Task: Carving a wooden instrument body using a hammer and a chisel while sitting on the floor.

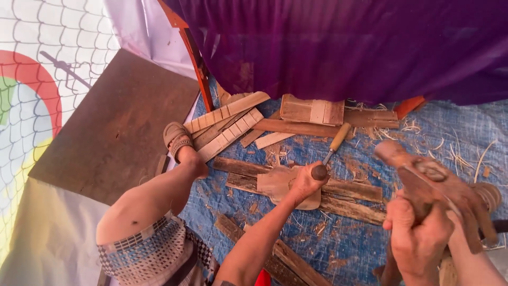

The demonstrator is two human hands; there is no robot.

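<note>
Pale brown wood, a flat rounded piece with a curved outline [276, 182], lies on two dark rough planks [349, 198] set across the blue woven tarpaulin [423, 137] that covers the floor. The left hand [307, 182] is closed around the dark round butt of a chisel [330, 151] with a light wooden handle, which slants up and away from the hand; its working end cannot be made out. The right hand [418, 235] is clenched around the handle of a heavy reddish-brown wooden mallet [434, 185], raised near the camera and blurred. Judging by the outline, the piece has already been cut to shape, while its face looks plain, so any carving seems barely begun; chips and curled shavings [465, 151] scattered over the tarpaulin suggest a good deal of wood has been worked here. Beyond the planks lie flat light wooden slats [227, 124] marked with cross lines, and a short block of offcuts [312, 110]. A bare leg ends in a tan sandal [177, 139] beside the slats, next to a dark brown board [114, 124]. Purple cloth [344, 47] hangs across the top.
</note>
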